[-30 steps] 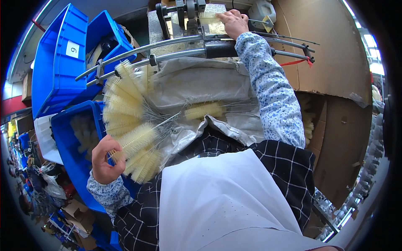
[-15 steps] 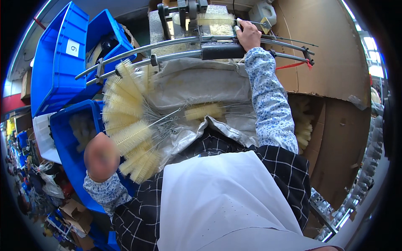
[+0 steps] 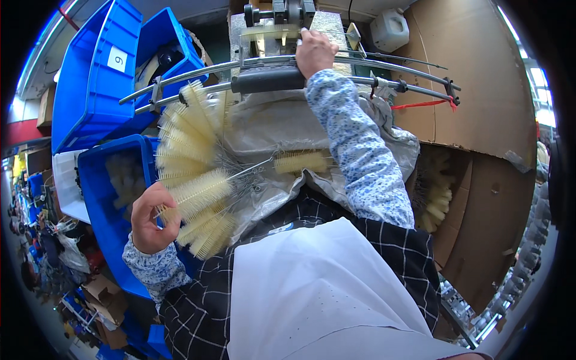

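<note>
My left hand [image 3: 153,218] pinches the tip of a cream-bristled bottle brush [image 3: 201,193] with a twisted wire stem. This brush lies over a fanned pile of similar brushes [image 3: 183,141], their wire stems pointing towards my lap. My right hand [image 3: 316,51] is closed at the right end of a black roller [image 3: 269,79] on two metal rails [image 3: 180,77]. Just left of its fingers, another brush [image 3: 270,32] lies crosswise in the machine [image 3: 281,15]. What the right fingers grip is hidden.
One more brush [image 3: 301,161] rests on white plastic sheeting [image 3: 270,123] before me. Blue crates [image 3: 96,78] stand at the left, and a lower blue bin [image 3: 99,210] holds brushes. Cardboard [image 3: 474,78] covers the right side, with brushes [image 3: 438,204] below it. A white jug [image 3: 390,30] stands behind.
My right hand has moved left along the rails, together with the black roller and the brush in the machine. The left hand stays at the pile; it was blurred before.
</note>
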### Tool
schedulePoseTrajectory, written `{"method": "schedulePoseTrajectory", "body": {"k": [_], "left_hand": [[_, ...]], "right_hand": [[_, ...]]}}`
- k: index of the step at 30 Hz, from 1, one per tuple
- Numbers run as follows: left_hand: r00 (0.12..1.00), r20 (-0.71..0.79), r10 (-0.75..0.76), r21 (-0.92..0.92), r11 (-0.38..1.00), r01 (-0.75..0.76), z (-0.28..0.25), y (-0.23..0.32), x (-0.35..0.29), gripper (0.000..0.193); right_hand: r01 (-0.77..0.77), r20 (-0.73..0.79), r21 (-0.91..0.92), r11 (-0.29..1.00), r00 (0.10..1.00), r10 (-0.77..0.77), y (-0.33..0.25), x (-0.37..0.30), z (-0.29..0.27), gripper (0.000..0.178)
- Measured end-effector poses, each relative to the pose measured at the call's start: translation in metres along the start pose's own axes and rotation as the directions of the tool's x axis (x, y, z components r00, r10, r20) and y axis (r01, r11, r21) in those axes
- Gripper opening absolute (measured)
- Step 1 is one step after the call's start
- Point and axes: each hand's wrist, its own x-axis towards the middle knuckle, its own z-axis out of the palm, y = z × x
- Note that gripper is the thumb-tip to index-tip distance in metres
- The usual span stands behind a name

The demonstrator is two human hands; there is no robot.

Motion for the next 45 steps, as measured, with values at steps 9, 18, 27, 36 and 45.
{"method": "schedulePoseTrajectory", "body": {"k": [9, 18, 27, 36, 45], "left_hand": [[0.999, -0.033, -0.007, 0.015, 1.000, 0.007, 0.005, 0.001, 0.005, 0.021], [0.979, -0.192, -0.065, -0.055, 0.997, 0.055, -0.008, -0.013, -0.010, 0.019], [0.973, -0.065, -0.223, -0.349, 0.918, 0.187, -0.006, -0.015, 0.036, 0.019], [0.984, 0.118, -0.137, -0.534, 0.826, 0.179, 0.053, -0.022, 0.077, 0.024], [0.948, -0.027, -0.318, 0.167, 0.933, 0.318, 0.009, -0.043, 0.031, 0.051]], "right_hand": [[0.012, 0.042, 0.014, 1.000, 0.999, -0.013, 0.029, 0.004, -0.010, 0.022], [0.063, 0.037, 0.110, 0.992, 0.997, -0.067, 0.156, 0.028, -0.019, 0.021], [0.273, 0.251, 0.084, 0.958, 0.925, -0.286, 0.216, 0.056, -0.051, 0.025], [0.329, 0.450, 0.619, 0.713, 0.595, -0.665, 0.082, -0.056, -0.146, 0.035], [0.349, -0.001, 0.481, 0.804, 0.917, -0.398, 0.030, -0.069, -0.077, 0.025]]}}
